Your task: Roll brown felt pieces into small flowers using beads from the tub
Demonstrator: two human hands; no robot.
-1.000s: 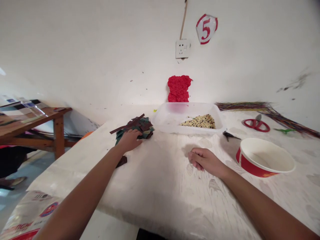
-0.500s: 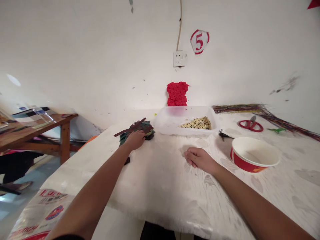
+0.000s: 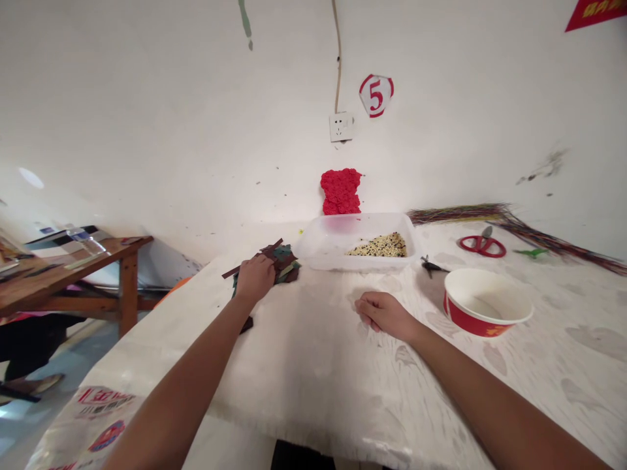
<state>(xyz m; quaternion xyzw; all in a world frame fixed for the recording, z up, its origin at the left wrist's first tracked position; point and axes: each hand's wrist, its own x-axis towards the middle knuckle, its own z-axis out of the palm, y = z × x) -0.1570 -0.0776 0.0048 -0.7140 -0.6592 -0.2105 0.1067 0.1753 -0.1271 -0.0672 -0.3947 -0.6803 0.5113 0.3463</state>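
My left hand [image 3: 257,277] lies on a loose pile of dark green and brown strips [image 3: 284,261], left of the plastic tray. Its fingers are curled closed down onto the strips, with the fingertips partly hidden among them. My right hand [image 3: 385,312] rests on the table in front of the tray, its fingers curled in with thumb against forefinger. Whatever it may hold is hidden. The translucent white tray [image 3: 313,251] carries a heap of pale and black small beads or grains [image 3: 385,245] on its right side.
Right of my right hand stands a red and white paper bowl [image 3: 482,320]. Behind it lie red-handled scissors [image 3: 482,246], a small green piece [image 3: 531,252], a black tool [image 3: 432,266] and long thin strands [image 3: 455,213]. A red crumpled bundle [image 3: 341,191] leans against the wall.
My left hand has curled up more over the strips and shifted slightly on the pile. My right hand keeps its curled pose. The whole view has tilted a little upward.
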